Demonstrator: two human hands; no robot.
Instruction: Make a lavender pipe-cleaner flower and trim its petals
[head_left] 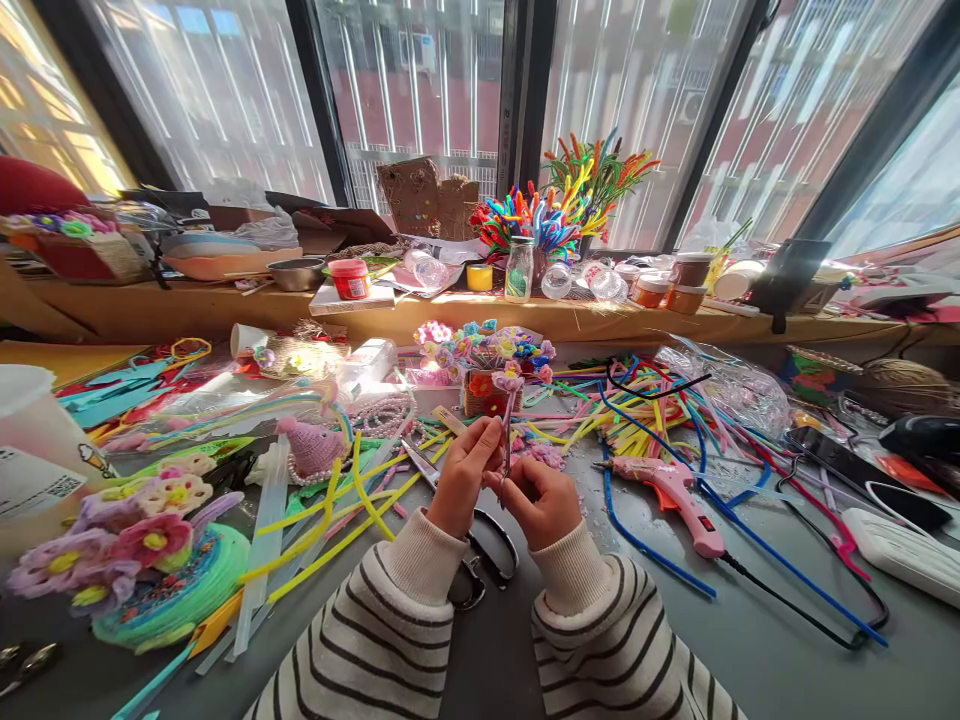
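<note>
Pinched in the fingers of my left hand (466, 468) is a thin pipe-cleaner stem (508, 425), dark lower down and lilac higher up. It seems to lead up to a pink pipe-cleaner flower (509, 376). My right hand (544, 500) grips the lower end of this stem, fingers curled close to the left ones. Scissors (495, 548) with black handles lie on the table beneath my wrists, partly covered by the left one. Just behind my hands stands a small box (480, 395) filled with colourful flowers.
A pink glue gun (679, 495) with a black cord lies to the right. Blue pipe cleaners (652, 555) and yellow ones (330, 505) are strewn about. On the left are a flower-decorated green piece (172, 590) and a plastic cup (37, 460). Jars line the ledge (270, 312).
</note>
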